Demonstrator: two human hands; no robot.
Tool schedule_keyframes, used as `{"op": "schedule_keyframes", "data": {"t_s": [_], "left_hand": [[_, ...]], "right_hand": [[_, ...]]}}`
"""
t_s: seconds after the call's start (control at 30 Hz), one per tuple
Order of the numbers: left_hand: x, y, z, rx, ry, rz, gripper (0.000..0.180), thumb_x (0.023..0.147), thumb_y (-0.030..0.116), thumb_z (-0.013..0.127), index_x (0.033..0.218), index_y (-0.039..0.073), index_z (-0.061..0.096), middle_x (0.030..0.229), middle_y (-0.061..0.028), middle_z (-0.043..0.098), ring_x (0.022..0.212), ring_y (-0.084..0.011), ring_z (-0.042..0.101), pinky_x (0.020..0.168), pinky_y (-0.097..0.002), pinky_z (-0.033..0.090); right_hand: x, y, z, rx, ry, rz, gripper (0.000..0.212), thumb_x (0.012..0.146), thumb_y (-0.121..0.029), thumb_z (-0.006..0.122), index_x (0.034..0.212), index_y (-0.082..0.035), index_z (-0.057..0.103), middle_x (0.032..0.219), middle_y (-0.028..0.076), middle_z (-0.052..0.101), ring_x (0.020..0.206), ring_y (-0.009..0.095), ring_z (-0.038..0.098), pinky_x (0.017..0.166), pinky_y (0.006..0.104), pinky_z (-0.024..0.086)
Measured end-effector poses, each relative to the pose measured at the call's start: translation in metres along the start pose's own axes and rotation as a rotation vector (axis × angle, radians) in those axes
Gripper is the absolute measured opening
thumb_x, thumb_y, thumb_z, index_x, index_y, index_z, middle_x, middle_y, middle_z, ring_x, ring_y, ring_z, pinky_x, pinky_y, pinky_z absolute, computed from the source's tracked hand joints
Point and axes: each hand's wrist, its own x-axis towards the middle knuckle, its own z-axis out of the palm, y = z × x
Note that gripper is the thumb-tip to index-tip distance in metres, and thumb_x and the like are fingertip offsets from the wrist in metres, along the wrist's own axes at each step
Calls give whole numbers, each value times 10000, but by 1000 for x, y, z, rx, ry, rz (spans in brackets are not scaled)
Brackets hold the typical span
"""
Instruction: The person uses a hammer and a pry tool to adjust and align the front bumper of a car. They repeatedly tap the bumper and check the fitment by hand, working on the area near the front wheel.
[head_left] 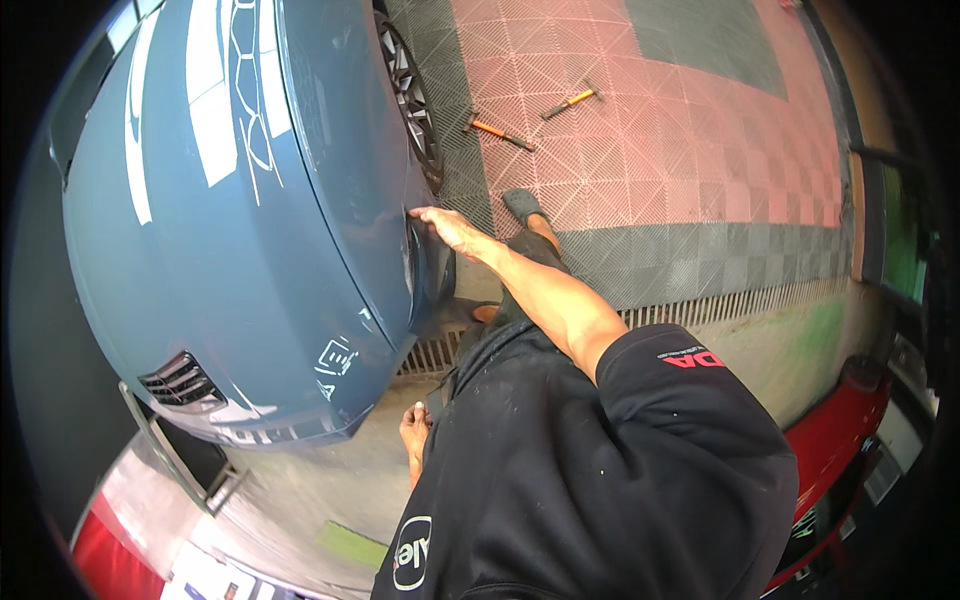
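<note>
My right hand [452, 230] reaches out to the side of a blue car [250, 240]. Its fingers are stretched, and the tips touch the body panel edge just behind the wheel [408, 95], by a dark opening in the bumper corner. Low at my left side, my left hand [414, 432] is partly hidden by my shirt. Its fingers look curled beside a small dark patch; whether that is an object or clothing is unclear.
Two hammers with orange handles, one hammer [503, 133] nearer the wheel and another hammer [570, 103] beyond, lie on red floor tiles [640, 150]. A drain grate [700, 308] crosses the floor. A metal stand [170, 450] is at left, a red car [840, 440] at right.
</note>
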Motion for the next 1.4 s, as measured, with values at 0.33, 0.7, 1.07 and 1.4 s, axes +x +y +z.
{"op": "schedule_keyframes", "data": {"t_s": [0.33,0.7,1.07,1.4], "left_hand": [[-111,82,206,45,192,-200,355,1039,303,648,1120,-39,698,1005,-78,727,915,-153,628,820,-333,516],[-194,72,381,-666,476,-468,441,1008,406,673,1236,29,648,1059,-62,699,886,-154,675,730,-308,532],[-327,52,756,-926,653,-576,364,1015,373,644,1106,22,669,905,-61,688,752,-164,655,628,-311,510],[-387,114,1053,-668,791,-428,367,978,371,634,996,12,710,886,-136,712,811,-306,687,727,-396,523]], "right_hand": [[44,-5,-84,-629,-259,173,393,961,-260,560,1257,-54,716,1226,186,727,1171,305,674,1010,389,508],[75,-41,-340,-1310,-366,192,432,898,-265,555,1177,21,719,1157,313,700,1118,422,683,993,449,526],[25,-125,-463,-1610,-636,92,426,950,-317,642,1220,3,719,1172,198,733,1109,332,681,977,388,512],[-25,-166,-476,-1723,-954,-110,439,976,-326,599,1274,-21,704,1285,214,697,1215,373,654,1055,412,493]]}}
